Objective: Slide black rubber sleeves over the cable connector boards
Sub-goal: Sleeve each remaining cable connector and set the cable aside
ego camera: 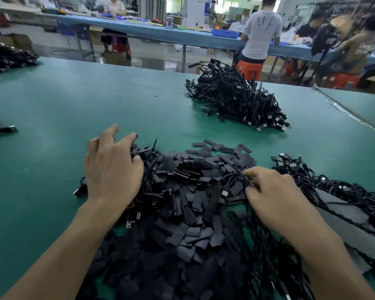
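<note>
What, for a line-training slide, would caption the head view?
Left hand over cables, right hand pinching a cable, above a heap of black sleeves on a green table.

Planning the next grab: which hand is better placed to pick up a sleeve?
Left, probably. The right hand already pinches a cable, while the left hand sits at the left edge of the sleeves.
</note>
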Demonstrator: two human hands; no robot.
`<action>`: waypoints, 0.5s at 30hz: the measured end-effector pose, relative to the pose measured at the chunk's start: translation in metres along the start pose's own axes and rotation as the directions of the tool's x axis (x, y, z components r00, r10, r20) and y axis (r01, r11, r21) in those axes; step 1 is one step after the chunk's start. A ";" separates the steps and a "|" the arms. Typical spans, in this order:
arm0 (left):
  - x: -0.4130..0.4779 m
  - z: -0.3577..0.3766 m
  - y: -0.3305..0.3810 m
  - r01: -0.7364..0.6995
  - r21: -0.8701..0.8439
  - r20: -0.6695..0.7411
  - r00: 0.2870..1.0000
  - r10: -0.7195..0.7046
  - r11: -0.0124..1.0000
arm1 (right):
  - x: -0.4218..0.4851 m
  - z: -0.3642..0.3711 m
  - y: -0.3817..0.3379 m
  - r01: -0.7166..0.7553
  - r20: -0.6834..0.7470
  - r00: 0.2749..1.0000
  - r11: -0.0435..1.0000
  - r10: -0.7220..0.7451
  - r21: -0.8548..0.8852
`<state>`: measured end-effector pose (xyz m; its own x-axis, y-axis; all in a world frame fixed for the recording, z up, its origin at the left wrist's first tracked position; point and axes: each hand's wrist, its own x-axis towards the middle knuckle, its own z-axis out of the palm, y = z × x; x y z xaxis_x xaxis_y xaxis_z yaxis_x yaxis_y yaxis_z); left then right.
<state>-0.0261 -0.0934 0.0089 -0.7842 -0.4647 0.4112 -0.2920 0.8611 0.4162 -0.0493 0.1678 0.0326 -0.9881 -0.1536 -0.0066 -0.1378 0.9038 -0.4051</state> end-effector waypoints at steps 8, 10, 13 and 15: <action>-0.037 0.010 0.043 -0.278 -0.651 0.193 0.839 0.508 0.707 | 0.004 -0.010 0.002 0.267 0.071 0.949 0.903 -0.307 0.335; -0.049 0.021 0.049 -0.157 -0.767 0.271 0.799 0.536 0.623 | 0.006 -0.006 0.002 0.301 0.067 0.931 0.858 -0.359 0.417; -0.051 0.031 0.050 0.047 -0.867 0.299 0.845 0.444 0.496 | 0.007 -0.004 0.004 0.326 0.072 0.908 0.805 -0.412 0.495; -0.050 0.033 0.048 0.116 -0.894 0.302 0.870 0.391 0.432 | 0.008 -0.003 0.006 0.333 0.073 0.901 0.790 -0.428 0.515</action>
<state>-0.0194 -0.0216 -0.0184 -0.9613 -0.0055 0.2755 0.2723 0.1333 0.9529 -0.0583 0.1731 0.0331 -0.8263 -0.5541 0.1005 -0.4029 0.4570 -0.7930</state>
